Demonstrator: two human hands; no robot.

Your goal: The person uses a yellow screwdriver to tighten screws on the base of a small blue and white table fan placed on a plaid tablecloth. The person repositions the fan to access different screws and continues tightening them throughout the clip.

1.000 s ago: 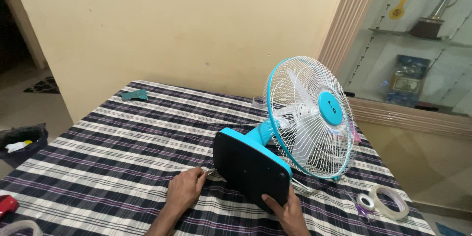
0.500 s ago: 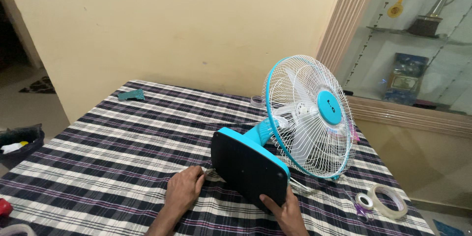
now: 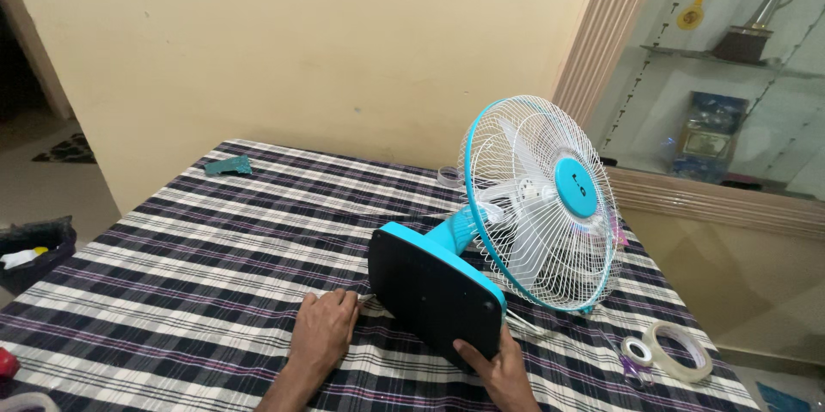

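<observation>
Soft even light, sharp, perhaps edge-warped.

Just one view, head-mounted, looking down and forward across the checked surface [image 3: 198, 266] toward the cream wall [image 3: 301, 42]. Both hands sit close at the bottom edge, the far corner pretty far off.
</observation>
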